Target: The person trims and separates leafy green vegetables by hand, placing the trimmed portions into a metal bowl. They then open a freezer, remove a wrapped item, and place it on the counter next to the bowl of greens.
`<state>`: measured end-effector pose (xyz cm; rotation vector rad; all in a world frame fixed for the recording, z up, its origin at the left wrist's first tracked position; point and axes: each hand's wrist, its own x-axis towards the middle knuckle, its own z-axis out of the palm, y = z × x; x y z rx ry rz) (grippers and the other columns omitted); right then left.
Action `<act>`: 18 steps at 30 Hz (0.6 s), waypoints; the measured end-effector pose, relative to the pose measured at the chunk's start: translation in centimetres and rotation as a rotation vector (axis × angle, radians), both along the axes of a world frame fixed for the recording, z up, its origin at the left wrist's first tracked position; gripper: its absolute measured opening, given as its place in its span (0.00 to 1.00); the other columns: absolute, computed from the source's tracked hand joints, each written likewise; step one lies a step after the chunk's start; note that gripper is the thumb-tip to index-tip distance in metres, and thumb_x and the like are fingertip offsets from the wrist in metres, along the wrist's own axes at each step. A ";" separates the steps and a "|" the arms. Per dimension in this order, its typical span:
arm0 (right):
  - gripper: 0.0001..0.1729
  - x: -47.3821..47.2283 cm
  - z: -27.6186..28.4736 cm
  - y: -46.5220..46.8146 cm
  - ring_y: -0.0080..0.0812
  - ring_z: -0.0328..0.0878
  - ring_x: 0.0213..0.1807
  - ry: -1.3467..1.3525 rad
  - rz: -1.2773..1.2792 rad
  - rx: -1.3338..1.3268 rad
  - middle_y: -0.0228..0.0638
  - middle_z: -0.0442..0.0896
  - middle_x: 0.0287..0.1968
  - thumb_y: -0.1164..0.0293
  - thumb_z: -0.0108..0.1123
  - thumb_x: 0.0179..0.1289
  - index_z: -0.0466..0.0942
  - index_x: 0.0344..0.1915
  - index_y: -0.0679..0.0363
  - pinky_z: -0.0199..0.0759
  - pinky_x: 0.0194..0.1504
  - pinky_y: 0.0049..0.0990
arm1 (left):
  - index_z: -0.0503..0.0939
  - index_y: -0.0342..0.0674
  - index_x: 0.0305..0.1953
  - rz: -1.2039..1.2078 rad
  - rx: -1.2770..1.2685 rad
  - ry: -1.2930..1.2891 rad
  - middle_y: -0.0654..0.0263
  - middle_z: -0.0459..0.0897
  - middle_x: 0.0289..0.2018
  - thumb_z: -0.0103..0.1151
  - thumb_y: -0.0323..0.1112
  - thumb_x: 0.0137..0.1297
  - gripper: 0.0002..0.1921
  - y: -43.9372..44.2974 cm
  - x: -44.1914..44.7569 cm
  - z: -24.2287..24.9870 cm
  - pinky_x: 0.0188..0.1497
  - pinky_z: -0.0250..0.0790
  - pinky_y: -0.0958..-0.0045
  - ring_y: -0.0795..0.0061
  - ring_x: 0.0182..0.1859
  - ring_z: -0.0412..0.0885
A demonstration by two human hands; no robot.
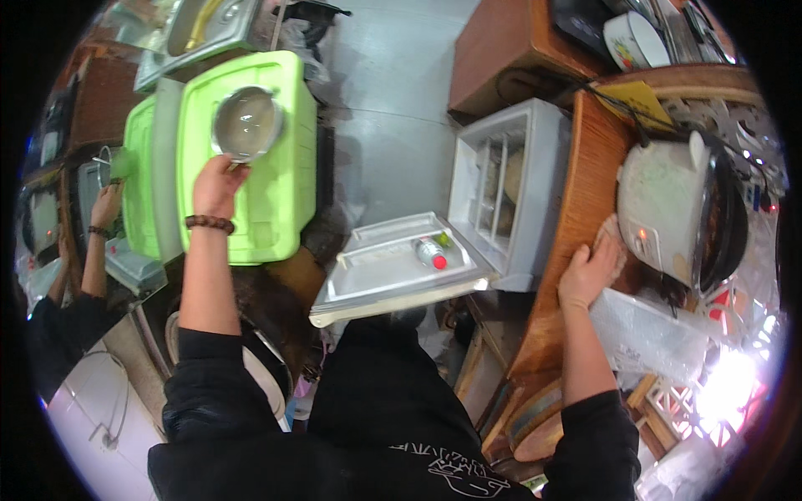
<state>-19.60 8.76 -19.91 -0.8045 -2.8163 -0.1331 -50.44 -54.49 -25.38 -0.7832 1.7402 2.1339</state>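
Observation:
On the left, my left hand [217, 186] has its fingers at the near rim of a round metal bowl [248, 124] with cloudy contents. The bowl rests on the lid of a lime-green plastic bin [254, 228]. At the right, my right hand [589, 272] presses a crumpled light cloth [611, 247] on a wooden tabletop [551, 313], beside a rice cooker [661, 206] with a lit red light. Between my arms a small refrigerator [545, 181] stands with its door [382, 275] swung towards me. A clear bottle with a red cap [431, 252] lies in the door shelf.
Behind the bin is a metal sink [235, 25]. A brown wooden cabinet [485, 59] stands beyond the refrigerator, with an enamel pot [636, 41] nearby. A clear plastic container [651, 335] lies near my right forearm. A mirror at the left reflects my arms.

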 end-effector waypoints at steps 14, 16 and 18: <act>0.34 -0.1 0.0 -0.2 0.64 0.59 0.79 -0.010 -0.018 -0.068 0.65 0.66 0.77 0.64 0.53 0.75 0.68 0.72 0.75 0.47 0.82 0.54 | 0.76 0.29 0.56 0.332 -0.053 -0.089 0.53 0.83 0.52 0.59 0.35 0.78 0.15 -6.2 -0.8 -3.0 0.56 0.83 0.59 0.56 0.56 0.85; 0.34 0.2 -0.1 -0.3 0.64 0.58 0.80 -0.015 -0.027 -0.084 0.65 0.66 0.77 0.64 0.53 0.75 0.68 0.73 0.75 0.47 0.82 0.54 | 0.77 0.29 0.54 0.447 -0.281 -0.076 0.55 0.83 0.51 0.59 0.37 0.77 0.16 -4.2 -0.1 -1.4 0.51 0.82 0.60 0.60 0.53 0.85; 0.34 0.4 -0.1 -0.2 0.65 0.57 0.80 -0.011 -0.046 -0.101 0.65 0.65 0.77 0.64 0.53 0.74 0.67 0.73 0.76 0.46 0.82 0.54 | 0.79 0.30 0.50 0.371 -0.564 0.015 0.58 0.83 0.47 0.61 0.40 0.75 0.16 -0.5 1.2 0.1 0.45 0.78 0.62 0.66 0.46 0.84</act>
